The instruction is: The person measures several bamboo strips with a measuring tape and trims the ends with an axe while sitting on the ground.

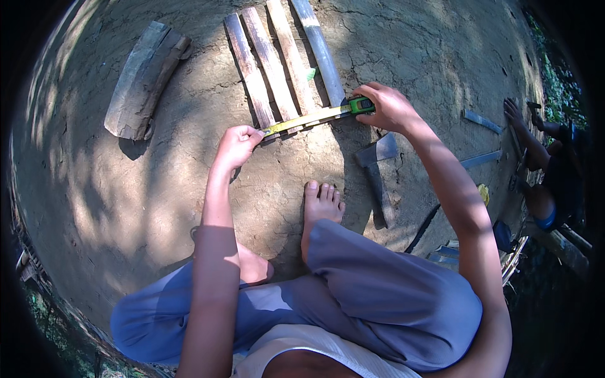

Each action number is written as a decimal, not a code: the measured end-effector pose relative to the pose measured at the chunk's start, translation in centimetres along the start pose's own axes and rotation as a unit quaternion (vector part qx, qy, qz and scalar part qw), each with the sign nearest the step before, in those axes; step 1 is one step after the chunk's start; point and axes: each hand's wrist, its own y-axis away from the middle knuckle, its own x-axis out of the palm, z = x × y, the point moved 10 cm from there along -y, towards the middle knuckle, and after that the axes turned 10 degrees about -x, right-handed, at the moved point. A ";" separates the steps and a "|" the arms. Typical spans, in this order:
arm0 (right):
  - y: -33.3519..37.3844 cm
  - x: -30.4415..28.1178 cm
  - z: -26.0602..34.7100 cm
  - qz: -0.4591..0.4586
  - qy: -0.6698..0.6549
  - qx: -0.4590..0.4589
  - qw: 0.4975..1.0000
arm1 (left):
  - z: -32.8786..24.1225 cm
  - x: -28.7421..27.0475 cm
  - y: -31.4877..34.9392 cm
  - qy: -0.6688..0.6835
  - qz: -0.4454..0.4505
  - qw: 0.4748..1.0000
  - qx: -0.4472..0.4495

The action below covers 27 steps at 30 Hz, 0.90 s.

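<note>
My left hand (237,146) pinches the free end of a yellow tape measure blade (307,118). The green and black tape measure case (361,105) sits in my right hand (389,107), its fingers closed around it. Drawn out between both hands, the blade crosses the near ends of several wooden slats lying side by side on the ground. Three look pale brown, such as the middle slat (270,63); the rightmost slat (320,53) is greyer. A small green leaf (311,74) lies among them.
A thick split log (146,82) rests at the left. Near my bare foot (323,201) lies an axe-like tool (379,173) with a broad blade. At the right are strips (482,121), a yellow item (483,193) and another person's arm (528,142). The cracked dirt ground (183,208) is sun-dappled.
</note>
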 end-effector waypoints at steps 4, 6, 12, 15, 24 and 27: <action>-0.1 0.1 0.0 -0.008 0.001 -0.013 1.000 | 0.0 0.0 0.1 -0.017 -0.005 1.000 -0.010; -0.1 0.1 0.1 -0.009 -0.001 -0.017 1.000 | 0.0 -0.1 0.1 -0.020 -0.003 1.000 -0.013; -0.1 -0.3 0.5 -0.012 0.008 -0.022 1.000 | -0.1 -0.1 -0.1 -0.003 -0.012 1.000 0.006; -0.4 -0.7 1.3 0.024 0.025 0.005 0.999 | 0.0 -0.3 -0.3 0.029 -0.023 0.999 0.016; -3.1 -0.1 11.6 -0.102 0.106 -0.219 0.965 | 0.4 -0.2 -0.1 0.050 -0.014 0.998 -0.020; -4.5 2.4 14.5 -0.068 0.087 -0.257 0.960 | 0.1 -0.3 0.4 0.027 -0.013 0.998 -0.054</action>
